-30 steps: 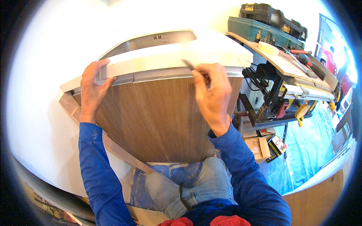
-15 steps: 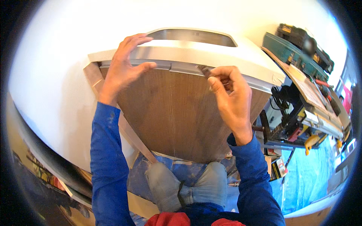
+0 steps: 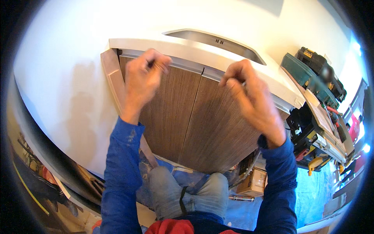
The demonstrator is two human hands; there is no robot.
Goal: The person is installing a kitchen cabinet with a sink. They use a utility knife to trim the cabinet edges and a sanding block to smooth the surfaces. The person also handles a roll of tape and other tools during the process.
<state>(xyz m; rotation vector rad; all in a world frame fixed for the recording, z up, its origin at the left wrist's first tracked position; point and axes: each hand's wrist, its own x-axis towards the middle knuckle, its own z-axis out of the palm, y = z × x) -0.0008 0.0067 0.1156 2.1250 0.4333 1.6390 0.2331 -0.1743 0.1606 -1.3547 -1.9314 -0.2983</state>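
My left hand [image 3: 142, 82], fingers curled, hovers before the upper left of a brown wood-grain cabinet door [image 3: 163, 117]. My right hand [image 3: 257, 105], also curled and blurred, is in front of the right door [image 3: 210, 132], just below the pale countertop edge [image 3: 206, 54]. Whatever either hand holds is hidden or too blurred to name. A metal strip [image 3: 178, 62] runs along the doors' tops. A steel sink [image 3: 202, 39] is set in the counter. A pale wooden strip [image 3: 113, 76] stands at the cabinet's left.
A workbench [image 3: 323, 119] on the right carries green and black tool cases [image 3: 296, 66], tape and tools. A cardboard box [image 3: 251, 183] sits on blue sheeting [image 3: 311, 195]. A white wall [image 3: 70, 85] is at the left. People in red show at the far right.
My left hand has left the countertop edge and curled. My right hand has shifted right; the dark blade it held no longer shows. The view has shifted, showing both doors.
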